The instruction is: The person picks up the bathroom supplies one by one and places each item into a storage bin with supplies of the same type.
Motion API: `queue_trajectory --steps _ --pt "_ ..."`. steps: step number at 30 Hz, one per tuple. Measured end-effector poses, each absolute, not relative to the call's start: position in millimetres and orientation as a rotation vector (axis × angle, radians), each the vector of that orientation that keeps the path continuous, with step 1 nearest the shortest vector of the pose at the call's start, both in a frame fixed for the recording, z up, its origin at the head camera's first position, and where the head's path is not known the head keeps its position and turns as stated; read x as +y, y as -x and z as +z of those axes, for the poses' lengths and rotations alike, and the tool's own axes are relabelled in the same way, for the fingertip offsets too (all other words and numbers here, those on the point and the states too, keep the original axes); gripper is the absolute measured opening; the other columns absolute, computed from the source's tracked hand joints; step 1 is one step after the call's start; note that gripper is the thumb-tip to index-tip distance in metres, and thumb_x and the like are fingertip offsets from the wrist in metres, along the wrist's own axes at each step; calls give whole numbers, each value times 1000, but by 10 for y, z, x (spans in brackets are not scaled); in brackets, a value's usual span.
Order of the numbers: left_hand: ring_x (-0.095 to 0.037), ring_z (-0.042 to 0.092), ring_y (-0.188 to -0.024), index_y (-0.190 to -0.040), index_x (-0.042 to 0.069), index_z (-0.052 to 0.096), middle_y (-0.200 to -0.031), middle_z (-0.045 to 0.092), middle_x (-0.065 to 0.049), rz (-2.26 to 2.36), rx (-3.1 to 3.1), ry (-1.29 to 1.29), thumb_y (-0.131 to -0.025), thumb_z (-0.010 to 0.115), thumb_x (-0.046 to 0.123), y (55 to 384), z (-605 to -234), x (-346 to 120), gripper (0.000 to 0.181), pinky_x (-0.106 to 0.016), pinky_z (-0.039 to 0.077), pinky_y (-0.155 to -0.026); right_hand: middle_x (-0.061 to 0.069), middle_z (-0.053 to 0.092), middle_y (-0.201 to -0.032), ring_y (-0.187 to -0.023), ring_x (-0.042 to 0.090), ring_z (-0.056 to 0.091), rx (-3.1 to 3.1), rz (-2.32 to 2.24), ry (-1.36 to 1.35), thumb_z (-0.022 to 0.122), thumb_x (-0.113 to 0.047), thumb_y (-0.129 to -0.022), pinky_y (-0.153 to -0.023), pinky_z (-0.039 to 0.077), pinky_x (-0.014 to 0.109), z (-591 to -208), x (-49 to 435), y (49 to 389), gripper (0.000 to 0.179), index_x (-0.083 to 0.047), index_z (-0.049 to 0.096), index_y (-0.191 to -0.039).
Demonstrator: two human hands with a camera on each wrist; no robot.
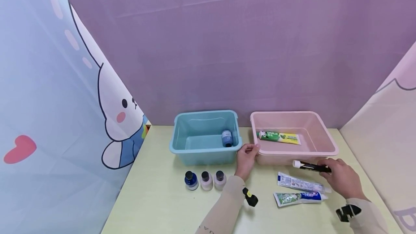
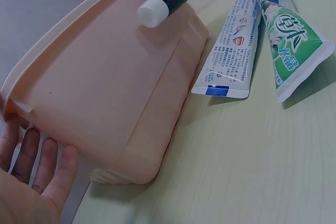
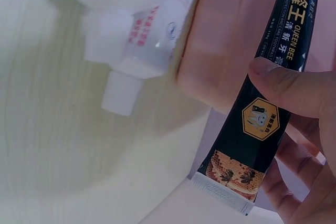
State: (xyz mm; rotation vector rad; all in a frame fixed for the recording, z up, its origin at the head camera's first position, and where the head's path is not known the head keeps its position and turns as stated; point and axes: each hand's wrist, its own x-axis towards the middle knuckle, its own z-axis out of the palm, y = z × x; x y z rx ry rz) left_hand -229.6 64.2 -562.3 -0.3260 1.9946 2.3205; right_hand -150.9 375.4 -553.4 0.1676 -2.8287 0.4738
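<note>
My right hand point(image 1: 345, 178) grips a black toothpaste tube point(image 3: 262, 90) with a white cap, thumb on its printed face. The tube is held just in front of the pink bin point(image 1: 297, 159). At that bin's near left corner, my left hand point(image 1: 246, 160) holds the rim between thumb and fingers; the other fingers point(image 2: 60, 174) lie by the wall below. Inside the pink bin lies a green and yellow toothpaste tube point(image 1: 280, 137). On the table near my right hand are a white toothpaste tube point(image 1: 300, 183) and a green and blue toothpaste tube point(image 1: 294, 198).
To the left stands a blue bin point(image 1: 204, 158) with a blue bottle point(image 1: 226, 138) inside. In front of it are a dark blue bottle point(image 1: 191, 181) and two pale bottles point(image 1: 206, 181) with black caps. A purple cloth point(image 1: 247, 46) hangs behind the table point(image 1: 156, 198).
</note>
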Motion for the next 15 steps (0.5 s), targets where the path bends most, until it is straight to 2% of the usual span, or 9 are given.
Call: queue_trajectory --steps 10,15 --pt "-13 63 -86 -100 13 71 -98 67 1 2326 2004 322 -92 77 33 2302 -5633 651 22 -32 61 -86 20 73 -95 -81 43 66 -2756 473 -198 88 -8 -69 -54 50 56 -5415 3682 1470 32 -15 72 -96" --pt "-13 63 -87 -101 14 71 -98 67 1 2321 2002 328 -92 77 34 2307 -5640 651 23 -33 61 -87 19 73 -92 -80 44 66 -2728 469 -205 90 -6 -67 -53 49 55 -5365 3664 1465 35 -15 72 -96"
